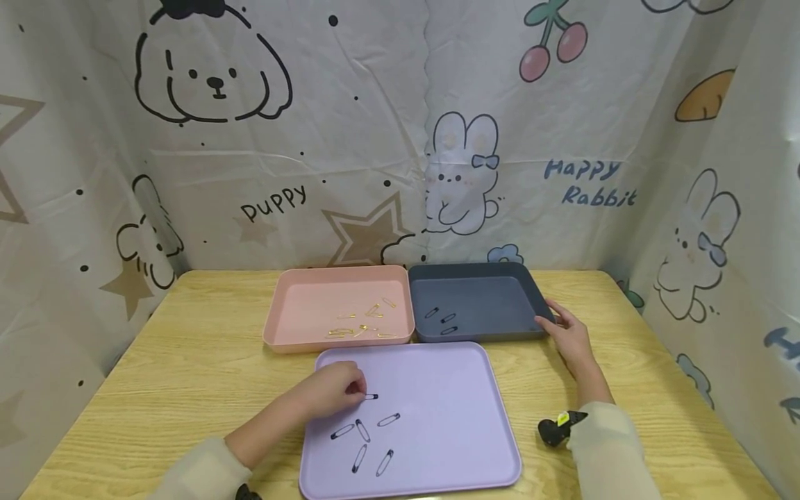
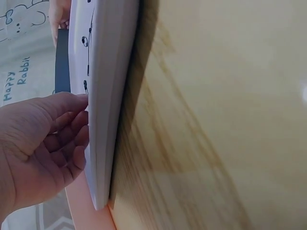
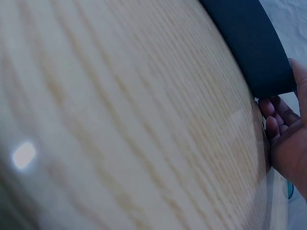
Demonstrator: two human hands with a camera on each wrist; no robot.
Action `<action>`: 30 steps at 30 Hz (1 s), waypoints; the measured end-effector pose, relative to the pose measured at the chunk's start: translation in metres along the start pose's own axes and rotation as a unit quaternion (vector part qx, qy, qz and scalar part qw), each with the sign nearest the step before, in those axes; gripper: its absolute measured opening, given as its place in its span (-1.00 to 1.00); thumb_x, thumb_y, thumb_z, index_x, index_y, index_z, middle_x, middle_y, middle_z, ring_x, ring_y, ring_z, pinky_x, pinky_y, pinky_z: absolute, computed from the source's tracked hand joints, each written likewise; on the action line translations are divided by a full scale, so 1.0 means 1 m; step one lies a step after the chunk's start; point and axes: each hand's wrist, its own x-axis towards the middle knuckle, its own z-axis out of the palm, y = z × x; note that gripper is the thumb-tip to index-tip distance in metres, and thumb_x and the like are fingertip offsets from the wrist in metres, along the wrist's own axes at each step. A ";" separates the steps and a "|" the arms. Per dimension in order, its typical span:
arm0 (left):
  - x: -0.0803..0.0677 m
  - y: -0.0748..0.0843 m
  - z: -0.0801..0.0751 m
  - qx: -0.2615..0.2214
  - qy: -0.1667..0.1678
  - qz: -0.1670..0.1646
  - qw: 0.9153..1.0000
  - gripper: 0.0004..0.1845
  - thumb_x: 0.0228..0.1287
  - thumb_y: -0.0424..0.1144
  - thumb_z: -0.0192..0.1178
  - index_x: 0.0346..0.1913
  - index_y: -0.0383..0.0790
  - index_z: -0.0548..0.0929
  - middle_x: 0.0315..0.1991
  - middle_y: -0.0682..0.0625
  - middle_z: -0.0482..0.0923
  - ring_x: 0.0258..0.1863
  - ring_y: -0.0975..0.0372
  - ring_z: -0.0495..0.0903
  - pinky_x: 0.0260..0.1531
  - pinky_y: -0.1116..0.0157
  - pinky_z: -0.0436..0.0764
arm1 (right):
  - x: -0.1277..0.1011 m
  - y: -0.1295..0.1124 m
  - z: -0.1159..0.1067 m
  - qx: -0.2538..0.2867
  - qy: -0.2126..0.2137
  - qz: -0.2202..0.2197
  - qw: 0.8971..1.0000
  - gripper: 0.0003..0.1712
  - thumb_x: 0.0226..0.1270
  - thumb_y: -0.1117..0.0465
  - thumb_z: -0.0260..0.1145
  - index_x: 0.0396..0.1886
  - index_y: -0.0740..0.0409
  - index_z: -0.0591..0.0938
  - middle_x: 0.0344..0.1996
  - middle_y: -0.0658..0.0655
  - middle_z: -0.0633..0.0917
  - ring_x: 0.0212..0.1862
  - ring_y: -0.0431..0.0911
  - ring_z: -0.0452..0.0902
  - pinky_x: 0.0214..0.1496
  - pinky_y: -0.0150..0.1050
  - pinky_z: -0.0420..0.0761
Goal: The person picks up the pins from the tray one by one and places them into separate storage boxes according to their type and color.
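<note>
Table (image 1: 187, 347), left hand (image 1: 334, 390) at pin (image 1: 373, 396)

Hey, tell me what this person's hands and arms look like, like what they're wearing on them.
The left hand and right hand are bare, without gloves. The left sleeve and right sleeve are pale cream. A black device with a bright yellow marking sits at the right cuff; another black piece shows partly by the left.

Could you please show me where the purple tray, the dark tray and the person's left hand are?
Purple tray (image 1: 446, 417), head view, bare right part.
Dark tray (image 1: 494, 305), head view, bare floor.
Left hand (image 1: 334, 389), head view, middle of the hand.
</note>
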 end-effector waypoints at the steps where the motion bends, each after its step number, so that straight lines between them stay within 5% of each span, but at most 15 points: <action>1: 0.000 0.001 0.000 0.002 -0.001 -0.002 1.000 -0.94 0.11 -0.30 0.24 -0.47 -0.12 0.62 -0.50 0.18 0.44 -0.46 0.40 0.36 -0.33 0.40 0.46 | 0.000 0.000 0.000 0.000 -0.002 0.000 1.000 -0.25 0.24 -0.06 0.27 0.39 -0.02 0.28 0.09 0.14 0.41 -0.10 -0.32 0.26 -0.19 -0.57 0.33; 17: 0.013 0.006 -0.005 -0.020 -0.029 -0.040 0.999 -0.93 0.03 -0.30 0.18 -0.50 -0.07 0.51 -0.53 0.17 0.41 -0.49 0.35 0.36 -0.42 0.41 0.40 | 0.001 0.002 -0.001 0.006 -0.007 0.000 1.000 -0.24 0.23 -0.08 0.27 0.39 -0.03 0.28 0.06 0.11 0.42 -0.13 -0.34 0.29 -0.22 -0.59 0.36; 30: 0.060 0.021 -0.032 -0.044 -0.005 -0.030 0.999 -0.95 0.06 -0.32 0.18 -0.48 -0.13 0.54 -0.51 0.11 0.45 -0.43 0.30 0.41 -0.37 0.38 0.41 | 0.001 0.001 -0.001 0.003 -0.006 0.002 1.000 -0.24 0.23 -0.09 0.26 0.40 -0.03 0.27 0.10 0.14 0.41 -0.12 -0.35 0.30 -0.18 -0.59 0.34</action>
